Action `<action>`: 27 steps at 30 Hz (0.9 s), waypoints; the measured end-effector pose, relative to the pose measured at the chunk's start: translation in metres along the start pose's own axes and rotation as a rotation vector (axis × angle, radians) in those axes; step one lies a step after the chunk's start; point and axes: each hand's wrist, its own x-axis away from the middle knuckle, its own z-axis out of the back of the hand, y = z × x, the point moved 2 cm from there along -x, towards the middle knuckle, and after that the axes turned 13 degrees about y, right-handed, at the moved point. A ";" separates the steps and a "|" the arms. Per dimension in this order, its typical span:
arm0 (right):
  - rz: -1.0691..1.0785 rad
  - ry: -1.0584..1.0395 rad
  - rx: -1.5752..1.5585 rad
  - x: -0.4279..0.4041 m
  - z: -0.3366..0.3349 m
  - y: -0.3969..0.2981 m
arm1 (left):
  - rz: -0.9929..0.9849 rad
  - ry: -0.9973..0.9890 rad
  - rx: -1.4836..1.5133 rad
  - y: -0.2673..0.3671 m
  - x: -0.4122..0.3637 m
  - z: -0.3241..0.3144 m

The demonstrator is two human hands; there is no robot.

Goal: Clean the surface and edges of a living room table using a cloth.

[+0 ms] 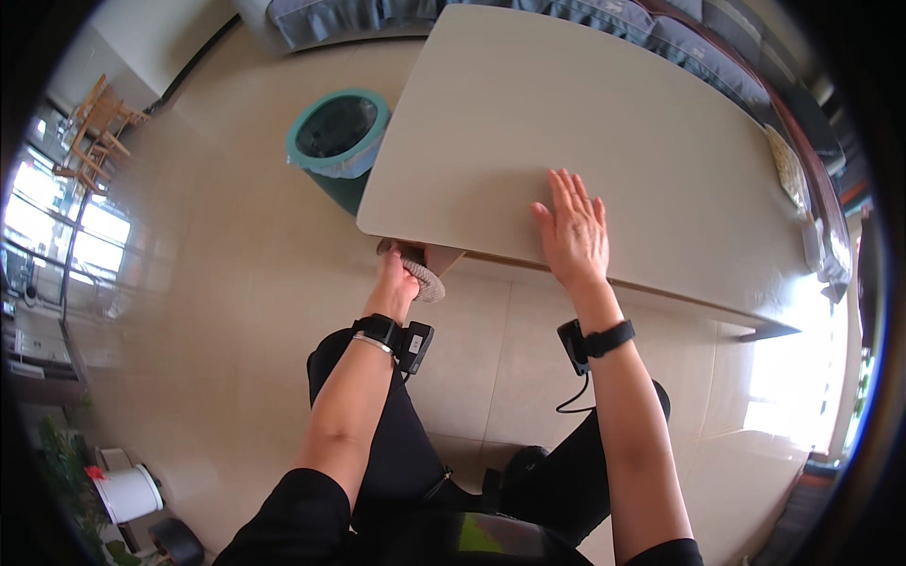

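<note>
My left hand (398, 277) grips a beige-brown item with a ribbed, textured surface, perhaps a folded cloth or a pad (427, 284). It is just below the near left corner of a pale, smooth-topped table (566, 106), beside the table's leg (444, 259). The fingers are partly hidden under the table edge, and I cannot tell whether the item touches the leg. Palm down on the tabletop, my right hand (577, 233) holds nothing; its fingers point away from me and the thumb is spread.
A teal waste bin (340, 134) with a liner stands against the table's left side. Grey-covered sofas (354, 21) border the far side. Packets (789, 170) lie at the table's right end. Wooden chairs (102, 134) and a white plant pot (131, 494) are off to the left.
</note>
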 end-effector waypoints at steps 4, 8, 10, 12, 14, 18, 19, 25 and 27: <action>0.034 0.014 0.030 -0.003 0.002 -0.006 | 0.176 0.060 0.078 -0.005 -0.017 0.012; 0.028 0.012 0.019 -0.003 -0.005 -0.006 | 0.223 0.114 0.087 -0.012 -0.035 0.020; 0.013 0.009 0.002 -0.004 -0.003 -0.009 | 0.227 0.066 0.035 -0.015 -0.037 0.021; 0.023 -0.001 0.012 -0.003 -0.003 -0.008 | 0.172 0.045 0.032 -0.019 -0.033 0.015; 0.005 -0.017 0.030 0.001 -0.005 0.005 | 0.186 -0.039 0.031 -0.011 0.009 -0.010; 0.031 -0.004 0.020 -0.004 -0.005 -0.003 | 0.155 -0.009 0.055 0.022 0.051 -0.017; 0.039 -0.014 0.019 -0.003 -0.007 -0.004 | 0.159 0.000 0.063 0.020 0.050 -0.015; 0.043 -0.017 0.027 -0.002 -0.007 0.002 | 0.316 0.163 0.199 -0.012 -0.004 0.007; 0.059 -0.005 0.015 -0.003 -0.010 0.000 | 0.307 0.161 0.222 -0.023 -0.035 0.023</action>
